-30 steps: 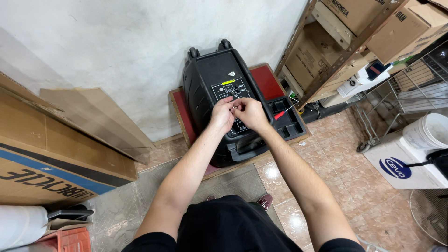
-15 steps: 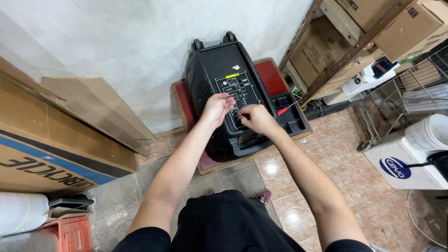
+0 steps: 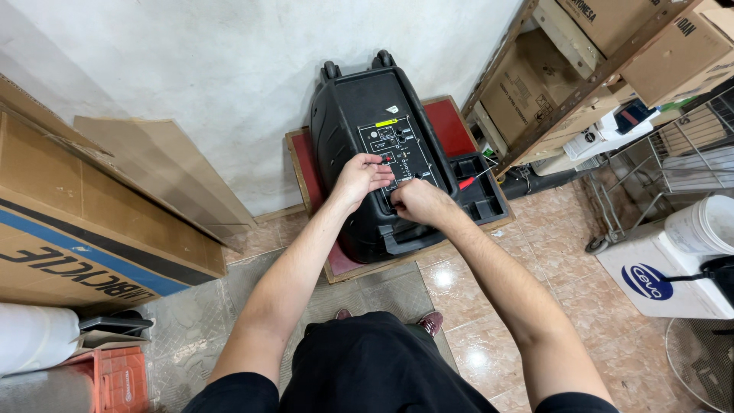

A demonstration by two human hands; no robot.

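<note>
A black portable speaker (image 3: pixel 359 115) lies on its front on a red board (image 3: pixel 451 122) against the white wall, its rear control panel (image 3: pixel 397 149) facing up. My left hand (image 3: pixel 359 177) rests on the panel's left side, fingers curled onto its knobs. My right hand (image 3: pixel 417 203) sits just below the panel's lower edge, fingers bent against the speaker body. Whether either hand pinches a small part is too small to tell. A red-handled screwdriver (image 3: pixel 470 180) lies in a black tray (image 3: pixel 482 195) to the right of the speaker.
Large cardboard boxes (image 3: pixel 76 214) lean at the left. A wooden shelf frame (image 3: pixel 550 84) with cartons stands at the right, beside a wire rack (image 3: pixel 673 160), a white bucket (image 3: pixel 707 226) and a white box (image 3: pixel 665 279). An orange crate (image 3: pixel 115 378) sits at lower left.
Both hands have slid down the speaker from the upper panel to its lower part. The view has shifted a little, the speaker staying in place.
</note>
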